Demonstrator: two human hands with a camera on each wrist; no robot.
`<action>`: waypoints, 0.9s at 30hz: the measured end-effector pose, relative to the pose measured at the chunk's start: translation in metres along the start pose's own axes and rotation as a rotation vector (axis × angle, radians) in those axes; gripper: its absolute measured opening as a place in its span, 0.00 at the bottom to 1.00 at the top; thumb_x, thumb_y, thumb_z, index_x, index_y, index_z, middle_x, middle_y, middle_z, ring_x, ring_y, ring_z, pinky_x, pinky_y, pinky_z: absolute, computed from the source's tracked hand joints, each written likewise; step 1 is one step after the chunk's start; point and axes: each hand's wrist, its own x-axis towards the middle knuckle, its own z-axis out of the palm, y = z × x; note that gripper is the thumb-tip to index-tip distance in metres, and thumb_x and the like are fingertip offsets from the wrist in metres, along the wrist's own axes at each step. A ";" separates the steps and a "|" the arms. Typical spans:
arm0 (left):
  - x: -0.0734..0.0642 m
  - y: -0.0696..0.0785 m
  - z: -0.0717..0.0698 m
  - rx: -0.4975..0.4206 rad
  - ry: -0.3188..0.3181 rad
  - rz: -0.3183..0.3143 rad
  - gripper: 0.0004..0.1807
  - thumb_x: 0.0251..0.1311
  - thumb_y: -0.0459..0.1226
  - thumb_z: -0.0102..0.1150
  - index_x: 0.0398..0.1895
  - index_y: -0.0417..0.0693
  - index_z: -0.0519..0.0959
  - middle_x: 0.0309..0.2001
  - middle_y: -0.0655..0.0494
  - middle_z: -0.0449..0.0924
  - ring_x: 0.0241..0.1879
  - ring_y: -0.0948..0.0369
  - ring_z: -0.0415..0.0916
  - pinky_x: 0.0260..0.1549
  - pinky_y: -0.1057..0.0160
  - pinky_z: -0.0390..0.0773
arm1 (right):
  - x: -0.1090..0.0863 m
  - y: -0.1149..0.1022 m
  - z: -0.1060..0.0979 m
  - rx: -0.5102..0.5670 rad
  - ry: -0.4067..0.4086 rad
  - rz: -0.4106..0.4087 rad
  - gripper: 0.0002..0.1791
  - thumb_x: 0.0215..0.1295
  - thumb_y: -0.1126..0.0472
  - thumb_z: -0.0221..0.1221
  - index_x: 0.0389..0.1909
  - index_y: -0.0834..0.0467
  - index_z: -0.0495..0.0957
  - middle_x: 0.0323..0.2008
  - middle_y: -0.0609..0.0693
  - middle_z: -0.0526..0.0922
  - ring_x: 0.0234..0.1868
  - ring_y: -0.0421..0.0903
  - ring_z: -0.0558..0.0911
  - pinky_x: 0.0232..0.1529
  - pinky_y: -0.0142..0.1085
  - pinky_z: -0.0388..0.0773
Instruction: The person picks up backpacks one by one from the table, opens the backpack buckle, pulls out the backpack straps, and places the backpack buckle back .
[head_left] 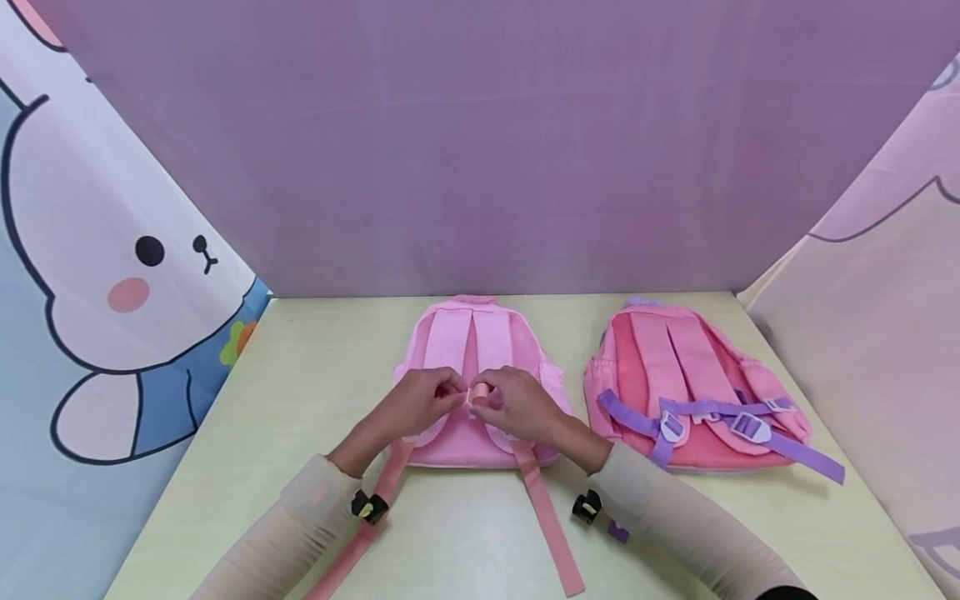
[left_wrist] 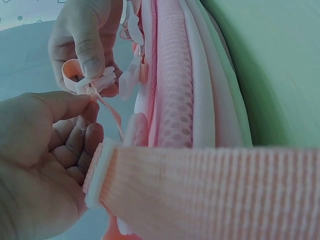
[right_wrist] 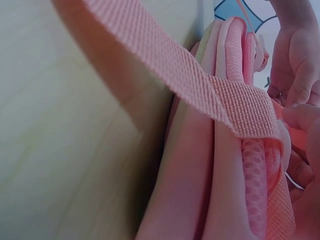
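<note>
A light pink backpack (head_left: 467,450) lies back side up on the table, its padded shoulder straps facing up. Over its middle, both hands meet at a small white plastic buckle (left_wrist: 103,80) with a loop of peach webbing (left_wrist: 71,68). My right hand (head_left: 519,406) holds the buckle and webbing between thumb and fingers. Thumb and forefinger of my left hand (head_left: 433,398) pinch a thin webbing end (left_wrist: 93,93) right beside the buckle, where frayed threads show. Two long peach straps (head_left: 549,533) run from the backpack's bottom toward the near edge, passing close to the wrists.
To the right lies a second, darker pink backpack (head_left: 693,367) with purple straps (head_left: 806,457) and pale buckles across it. A small purple piece (head_left: 618,532) shows beside my right sleeve. A purple backdrop (head_left: 495,167) rises behind the table, with printed cloth on both sides.
</note>
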 end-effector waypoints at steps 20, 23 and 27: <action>0.006 0.008 0.002 -0.111 0.002 -0.101 0.04 0.67 0.33 0.63 0.42 0.47 0.78 0.34 0.56 0.81 0.33 0.63 0.74 0.32 0.70 0.77 | 0.000 0.000 0.000 -0.009 0.007 0.012 0.08 0.61 0.57 0.69 0.38 0.50 0.81 0.29 0.41 0.80 0.36 0.43 0.80 0.41 0.33 0.75; 0.007 0.008 0.003 -0.110 0.004 -0.105 0.05 0.67 0.33 0.63 0.42 0.47 0.78 0.35 0.56 0.81 0.33 0.63 0.75 0.32 0.70 0.77 | 0.000 0.001 0.000 -0.004 0.011 0.011 0.09 0.61 0.58 0.70 0.40 0.51 0.81 0.28 0.41 0.80 0.37 0.44 0.81 0.40 0.32 0.76; 0.006 0.009 0.003 -0.097 -0.001 -0.116 0.05 0.67 0.33 0.64 0.42 0.48 0.78 0.35 0.57 0.81 0.34 0.63 0.75 0.33 0.70 0.78 | 0.001 0.002 0.000 0.000 0.011 -0.007 0.08 0.61 0.58 0.70 0.37 0.50 0.80 0.28 0.40 0.80 0.37 0.43 0.81 0.41 0.33 0.76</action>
